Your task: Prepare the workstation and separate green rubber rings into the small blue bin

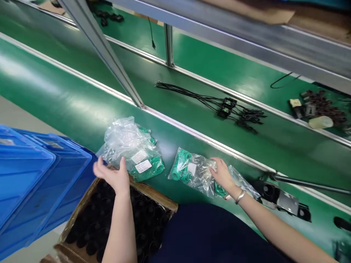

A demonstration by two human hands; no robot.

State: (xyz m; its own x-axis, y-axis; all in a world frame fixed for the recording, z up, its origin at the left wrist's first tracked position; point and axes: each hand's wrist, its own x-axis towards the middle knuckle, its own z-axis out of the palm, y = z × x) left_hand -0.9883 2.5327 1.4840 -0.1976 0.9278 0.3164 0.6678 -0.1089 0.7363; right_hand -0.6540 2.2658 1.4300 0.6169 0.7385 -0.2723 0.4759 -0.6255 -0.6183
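Green rings [181, 166], bagged just past the box [157, 197], are being handled by the right hand [222, 175], grip unclear; the left hand [114, 178] is spread empty; soft pinching seems needed.

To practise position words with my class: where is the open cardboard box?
In the head view, the cardboard box sits lower left, below the left hand and right of the blue bins.

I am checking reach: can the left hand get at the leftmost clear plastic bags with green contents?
Likely yes: the left hand is open by the bags, and nothing visible blocks it.
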